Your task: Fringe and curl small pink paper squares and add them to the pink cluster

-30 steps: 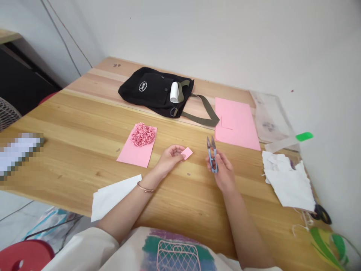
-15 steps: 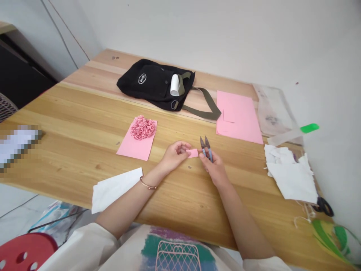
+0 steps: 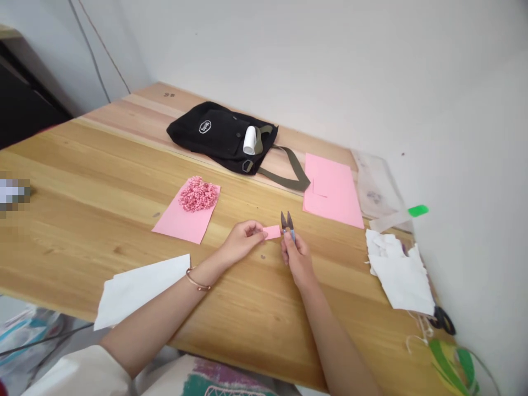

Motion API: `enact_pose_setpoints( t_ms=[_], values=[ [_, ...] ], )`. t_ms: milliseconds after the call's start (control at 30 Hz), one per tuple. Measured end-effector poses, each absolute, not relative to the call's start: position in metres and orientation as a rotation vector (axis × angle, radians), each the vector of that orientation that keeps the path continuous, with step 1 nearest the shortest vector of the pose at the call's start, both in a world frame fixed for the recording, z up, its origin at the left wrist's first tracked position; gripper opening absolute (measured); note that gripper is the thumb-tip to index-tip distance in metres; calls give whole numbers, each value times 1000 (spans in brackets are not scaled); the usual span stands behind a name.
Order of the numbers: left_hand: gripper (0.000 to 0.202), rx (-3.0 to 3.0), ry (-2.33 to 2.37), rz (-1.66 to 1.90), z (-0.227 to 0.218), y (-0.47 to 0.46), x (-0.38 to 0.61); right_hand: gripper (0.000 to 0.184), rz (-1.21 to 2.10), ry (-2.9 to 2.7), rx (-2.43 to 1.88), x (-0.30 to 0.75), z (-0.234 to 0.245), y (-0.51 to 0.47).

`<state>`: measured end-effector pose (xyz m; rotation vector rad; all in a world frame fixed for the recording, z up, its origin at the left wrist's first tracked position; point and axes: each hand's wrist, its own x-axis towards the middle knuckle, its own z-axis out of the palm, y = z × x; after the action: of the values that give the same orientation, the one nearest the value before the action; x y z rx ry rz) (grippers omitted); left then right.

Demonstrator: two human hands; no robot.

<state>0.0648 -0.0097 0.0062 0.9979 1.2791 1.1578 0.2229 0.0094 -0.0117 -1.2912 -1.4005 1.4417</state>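
Note:
My left hand pinches a small pink paper piece just above the wooden table. My right hand is closed round the blue handle of small thread snips, whose blades point up and away. The snips sit right beside the paper piece's right edge, touching or nearly touching it. To the left lies a pink sheet with a heap of tiny pink curled paper bits on its far end.
A black bag with a white roll and olive strap lies at the back. Pink sheets lie right of it. White paper scraps and a green-tipped tool sit near the right wall. A white sheet overhangs the front edge.
My hands have come together: the right hand brought the snips leftward to the pink piece held by my left hand. The camera view has shifted slightly.

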Motion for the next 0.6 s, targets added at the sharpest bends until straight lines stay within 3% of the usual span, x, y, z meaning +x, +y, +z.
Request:
enact_pose_setpoints(
  t_ms=[133,333,600],
  values=[
    [18,775,1240,1298,9,-7,62,59,1492,-1391,-1334,222,-11,8],
    [20,585,1172,1379,5,-5,61,51,1310,-1716,-1264,226,-17,7],
    [15,756,1222,1285,7,-8,64,44,1297,-1699,-1245,226,-18,8]
  ],
)
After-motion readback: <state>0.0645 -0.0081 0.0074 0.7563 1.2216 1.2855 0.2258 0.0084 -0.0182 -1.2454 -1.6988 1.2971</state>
